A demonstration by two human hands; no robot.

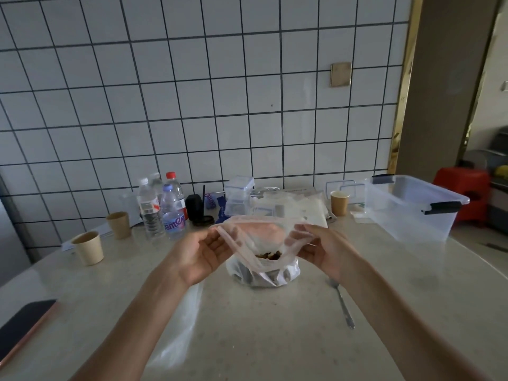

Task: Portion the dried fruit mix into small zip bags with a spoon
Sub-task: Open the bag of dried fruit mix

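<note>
A small clear zip bag [261,237] with a pink seal strip is held up over the table, its mouth spread wide. My left hand [200,251] pinches its left edge and my right hand [321,251] pinches its right edge. Some dark dried fruit [268,255] lies in the bag's bottom. Right behind and below it a larger clear plastic bag of fruit mix [286,276] rests on the table. A metal spoon [343,303] lies on the table to the right, under my right forearm, untouched. Another empty clear bag [181,325] lies flat beneath my left forearm.
Several water bottles [162,207] and paper cups [89,248] stand at the back left, another cup [339,202] at the back right. A clear storage bin [412,210] sits far right, small lidded boxes [237,196] and flat bags behind. A dark phone [24,325] lies at the left edge.
</note>
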